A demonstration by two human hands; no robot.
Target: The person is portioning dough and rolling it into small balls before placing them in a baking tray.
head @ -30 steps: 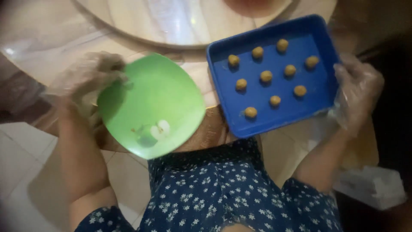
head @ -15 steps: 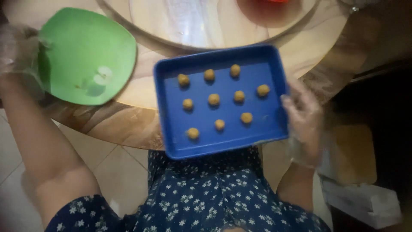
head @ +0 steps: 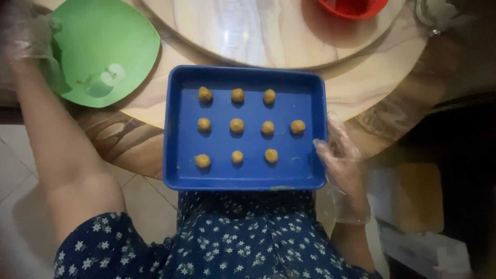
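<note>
1. A person in a dark blue flowered dress point(head: 243, 237) stands at a round wooden table point(head: 387, 108), both hands covered by thin clear plastic gloves.

2. The right hand point(head: 343, 165) grips the right edge of a blue tray point(head: 178, 175), the thumb curled over its rim and the fingers out of sight beneath it.

3. The tray sits at the near edge of the table, its front part jutting out over the person's lap.

4. Ten small round balls of dough point(head: 236, 125) lie in the tray in three rows: three at the back, four in the middle, three at the front. They are spaced apart and none touch.

5. The left hand point(head: 26, 36) clasps the left edge of a green plate point(head: 103, 46), which rests on the table well to the left of the tray. The glove blurs the fingers, so the grip appears closed around the rim but its exact form is hard to make out.

6. A pale smear marks the plate near its lower middle.

7. Beyond the tray lies a raised round turntable point(head: 248, 31) of light marbled stone, and on its far side, cut off by the frame, stands a red bowl point(head: 354, 8).

8. Pale floor tiles point(head: 15, 170) show under the left arm.
</note>
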